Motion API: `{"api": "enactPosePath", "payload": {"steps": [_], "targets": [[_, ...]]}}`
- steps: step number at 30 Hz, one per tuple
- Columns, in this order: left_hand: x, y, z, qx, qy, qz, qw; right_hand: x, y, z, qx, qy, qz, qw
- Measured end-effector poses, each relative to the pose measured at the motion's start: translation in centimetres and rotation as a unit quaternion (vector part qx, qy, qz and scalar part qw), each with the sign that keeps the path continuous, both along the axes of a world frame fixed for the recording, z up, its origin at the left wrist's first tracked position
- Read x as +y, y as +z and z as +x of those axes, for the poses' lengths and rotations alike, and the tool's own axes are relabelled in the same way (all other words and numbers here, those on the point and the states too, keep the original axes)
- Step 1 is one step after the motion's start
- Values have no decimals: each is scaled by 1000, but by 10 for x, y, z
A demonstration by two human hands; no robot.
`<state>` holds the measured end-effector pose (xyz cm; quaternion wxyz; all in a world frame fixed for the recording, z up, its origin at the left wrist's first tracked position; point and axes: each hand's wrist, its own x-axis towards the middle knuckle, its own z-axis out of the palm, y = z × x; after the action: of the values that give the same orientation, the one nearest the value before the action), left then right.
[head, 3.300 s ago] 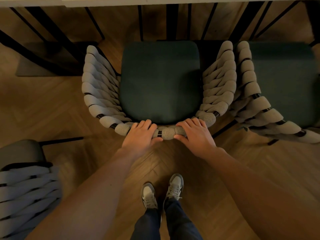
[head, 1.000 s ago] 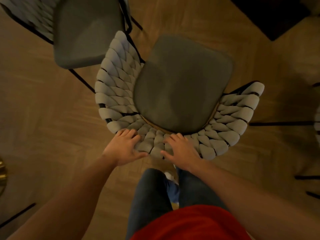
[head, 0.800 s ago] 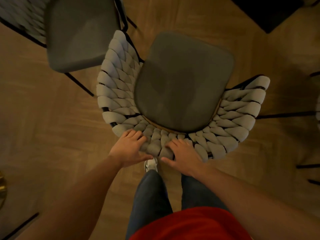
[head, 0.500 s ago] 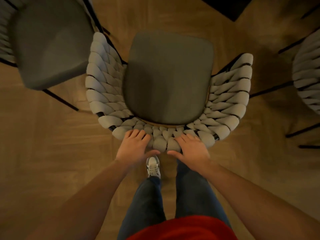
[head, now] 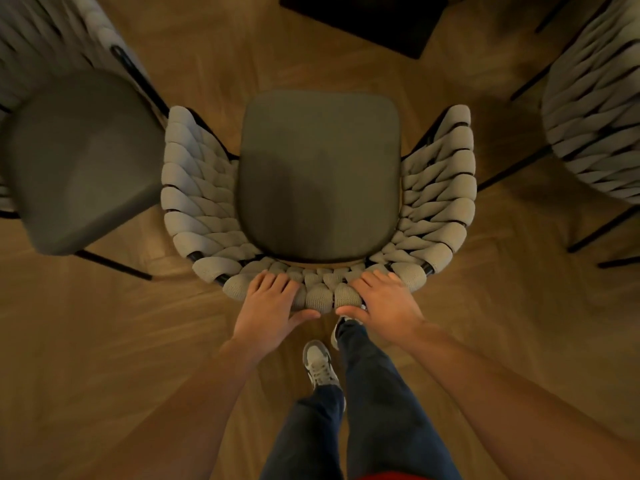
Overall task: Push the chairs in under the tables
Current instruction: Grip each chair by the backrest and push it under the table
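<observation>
Chair stands mid-floor, directly ahead of the person, its seat running away from the hands toward the far side. Left hand and right hand both grip the top of the woven backrest at its near centre, side by side, fingers draped over the rim and thumbs pointing inward toward each other beneath it. Both hands sit at equal reach; neither leads. The chair's front edge faces far, so a push goes straight away from the body. No tabletop shows in view; a dark slab lies on the floor at the far edge, slightly right of the seat's line, and it cannot be told whether it is a table base. A second chair stands just beside the left armrest, a third at far right, apart. Judgement: the chair is not yet under a table, and the left neighbour leaves little side clearance for the push.
</observation>
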<state>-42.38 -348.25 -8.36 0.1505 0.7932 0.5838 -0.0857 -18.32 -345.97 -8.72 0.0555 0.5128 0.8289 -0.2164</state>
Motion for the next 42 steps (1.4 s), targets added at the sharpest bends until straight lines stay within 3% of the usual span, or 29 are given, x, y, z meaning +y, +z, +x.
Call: {"api": "enactPosePath", "payload": {"steps": [14, 42], "targets": [[154, 5, 34, 15, -96, -18, 995, 112, 15, 32, -4, -100, -55, 993], [451, 12, 96, 3, -186, -67, 980, 352, 11, 81, 9, -218, -51, 975]]}}
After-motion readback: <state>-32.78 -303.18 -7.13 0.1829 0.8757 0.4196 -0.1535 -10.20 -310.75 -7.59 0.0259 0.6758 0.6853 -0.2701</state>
